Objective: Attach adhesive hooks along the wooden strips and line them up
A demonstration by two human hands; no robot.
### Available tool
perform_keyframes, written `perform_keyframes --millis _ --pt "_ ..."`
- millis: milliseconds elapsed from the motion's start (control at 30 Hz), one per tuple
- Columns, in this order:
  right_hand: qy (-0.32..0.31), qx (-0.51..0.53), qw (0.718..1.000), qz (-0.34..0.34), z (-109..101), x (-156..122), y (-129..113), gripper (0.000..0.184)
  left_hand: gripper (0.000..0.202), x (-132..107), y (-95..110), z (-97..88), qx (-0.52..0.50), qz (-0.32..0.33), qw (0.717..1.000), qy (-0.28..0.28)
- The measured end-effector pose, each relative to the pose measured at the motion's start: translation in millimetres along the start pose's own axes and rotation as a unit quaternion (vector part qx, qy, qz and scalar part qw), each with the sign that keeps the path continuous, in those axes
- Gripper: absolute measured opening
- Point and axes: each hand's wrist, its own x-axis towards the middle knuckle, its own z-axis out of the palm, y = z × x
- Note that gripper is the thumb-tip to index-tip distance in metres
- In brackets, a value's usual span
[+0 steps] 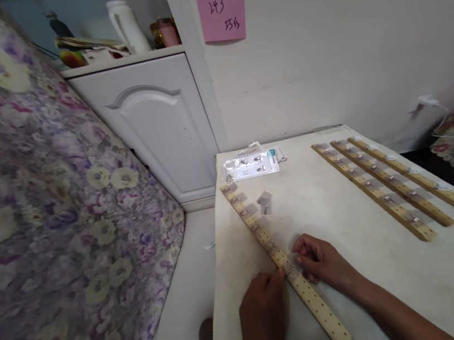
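Observation:
A long perforated wooden strip lies slantwise on the white table. Small clear packets with metal bits are fixed along its far half. My left hand pinches at the strip's left edge near its middle, fingers closed. My right hand rests on the strip's right side, fingers curled and pinching a small clear piece against the strip. What exactly sits between the fingertips is too small to name.
Three finished wooden strips lie side by side at the table's right. A clear packet sheet and loose small packets lie at the far left corner. A white cabinet, a floral bedspread and a pink note surround the table.

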Motion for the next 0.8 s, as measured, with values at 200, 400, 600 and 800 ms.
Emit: perform_keyframes --millis 200,400,600,800 --pt "0.0 -0.007 1.0 -0.007 -2 1 5 0.01 0.03 0 -1 2.0 -0.034 -0.016 0.999 0.017" --pt "-0.005 0.0 1.0 -0.002 -2 0 3 0.009 0.029 1 5 -3.8 -0.074 -0.048 0.996 0.012" --pt "-0.006 -0.002 1.0 -0.001 -1 0 1 0.009 0.031 2 13 -11.0 -0.105 -0.089 0.99 0.005" --pt "0.001 -0.024 1.0 0.001 -1 1 1 0.009 0.033 4 14 -10.3 -0.087 -0.099 0.991 -0.017"
